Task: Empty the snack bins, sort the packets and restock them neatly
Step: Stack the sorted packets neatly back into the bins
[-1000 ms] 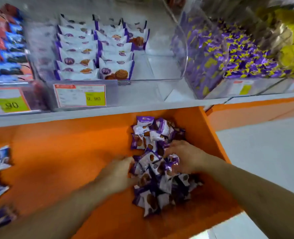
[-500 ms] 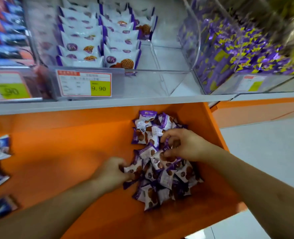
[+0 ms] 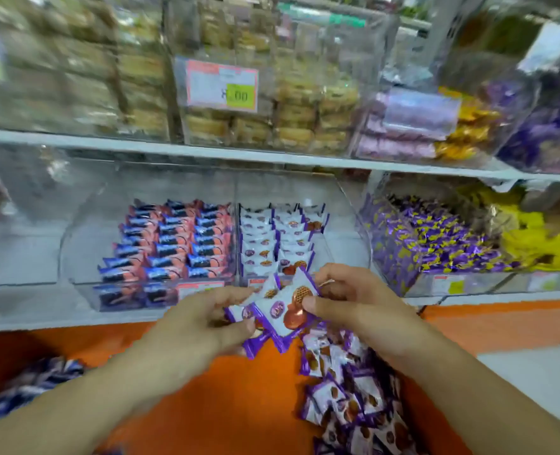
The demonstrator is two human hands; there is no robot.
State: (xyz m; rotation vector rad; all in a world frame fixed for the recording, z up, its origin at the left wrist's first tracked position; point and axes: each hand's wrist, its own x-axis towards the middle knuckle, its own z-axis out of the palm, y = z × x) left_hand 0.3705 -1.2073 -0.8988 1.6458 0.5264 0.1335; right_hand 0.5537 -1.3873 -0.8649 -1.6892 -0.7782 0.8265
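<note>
Both hands [image 3: 272, 313] pinch white-purple packets [image 3: 280, 311] above the orange shelf [image 3: 232, 405] below clear bins [image 3: 347, 205].

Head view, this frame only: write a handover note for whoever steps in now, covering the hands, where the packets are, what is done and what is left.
Left hand and right hand both grip a small stack of white-and-purple cookie packets, held above the orange ledge in front of the clear bin.
Done: two neat rows of the same packets already stand in the left part of that bin; its right part is bare.
Left: place the held stack, then sort and restock the loose pile on the ledge at the right. Dark packets at the ledge's left edge are too blurred to identify.
</note>
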